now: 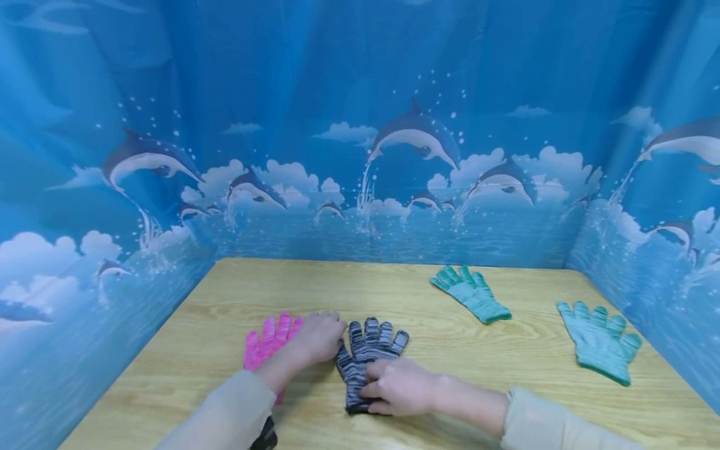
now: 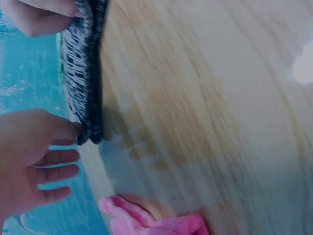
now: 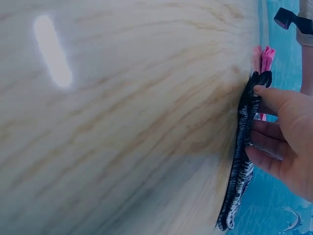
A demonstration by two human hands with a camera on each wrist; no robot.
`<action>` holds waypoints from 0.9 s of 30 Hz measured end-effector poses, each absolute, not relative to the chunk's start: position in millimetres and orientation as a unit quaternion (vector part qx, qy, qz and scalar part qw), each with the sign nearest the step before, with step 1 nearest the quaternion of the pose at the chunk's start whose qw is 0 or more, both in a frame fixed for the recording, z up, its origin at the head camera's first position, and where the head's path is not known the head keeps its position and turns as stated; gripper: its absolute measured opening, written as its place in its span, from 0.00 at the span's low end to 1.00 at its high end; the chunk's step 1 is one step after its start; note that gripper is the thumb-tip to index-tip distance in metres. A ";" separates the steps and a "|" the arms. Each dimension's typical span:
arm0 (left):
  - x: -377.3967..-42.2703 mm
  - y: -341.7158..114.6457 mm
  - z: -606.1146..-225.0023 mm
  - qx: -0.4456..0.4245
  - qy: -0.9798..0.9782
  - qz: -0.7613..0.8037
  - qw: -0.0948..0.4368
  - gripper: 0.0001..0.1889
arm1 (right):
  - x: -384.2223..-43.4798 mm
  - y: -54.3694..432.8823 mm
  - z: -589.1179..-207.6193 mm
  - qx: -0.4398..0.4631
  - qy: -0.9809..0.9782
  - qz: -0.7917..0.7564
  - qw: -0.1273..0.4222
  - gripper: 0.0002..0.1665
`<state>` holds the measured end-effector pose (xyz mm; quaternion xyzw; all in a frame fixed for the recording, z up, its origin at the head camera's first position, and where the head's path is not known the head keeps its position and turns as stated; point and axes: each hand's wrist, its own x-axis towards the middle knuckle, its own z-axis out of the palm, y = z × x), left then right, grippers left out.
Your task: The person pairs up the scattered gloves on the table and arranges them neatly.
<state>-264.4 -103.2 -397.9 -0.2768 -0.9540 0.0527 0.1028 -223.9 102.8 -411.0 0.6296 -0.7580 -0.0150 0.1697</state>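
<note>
A black-and-grey striped knit glove (image 1: 365, 359) lies on the table before me, its fingers pointing away and its black cuff toward me. My right hand (image 1: 402, 387) rests on its lower palm near the cuff; in the right wrist view the thumb (image 3: 269, 95) touches the cuff edge and the other fingers lie over the knit. At the glove's left side is my left hand (image 1: 320, 337). In the left wrist view its fingers (image 2: 56, 174) are spread and fairly straight, with one fingertip touching the glove's edge. A pink glove (image 1: 264, 347) lies partly hidden under the left forearm.
Two green gloves, one at the back right (image 1: 472, 294) and one near the right edge (image 1: 599, 340), lie flat on the wooden table (image 1: 185, 350). A blue dolphin-print curtain (image 1: 315, 94) surrounds the table's back and sides. A black device (image 3: 288, 19) is on the left wrist.
</note>
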 end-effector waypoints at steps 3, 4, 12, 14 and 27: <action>-258.4 -102.9 -394.2 -0.351 -0.925 0.045 0.136 0.04 | -222.4 102.6 -413.1 0.633 -0.754 -0.012 0.176 0.11; -256.0 -102.7 -392.6 -0.377 -0.915 0.042 0.137 0.04 | -221.8 102.5 -413.7 0.632 -0.754 -0.012 0.175 0.11; -243.3 -100.2 -392.5 -0.452 -0.885 0.069 0.087 0.04 | -213.6 100.9 -415.0 0.627 -0.756 -0.047 0.185 0.08; -243.0 -101.8 -395.2 -0.457 -0.882 0.078 0.089 0.05 | -211.1 99.3 -414.9 0.632 -0.750 -0.061 0.184 0.07; -250.5 -113.8 -399.7 -0.497 -0.864 0.039 0.073 0.04 | -199.4 102.9 -413.7 0.659 -0.719 -0.097 0.199 0.12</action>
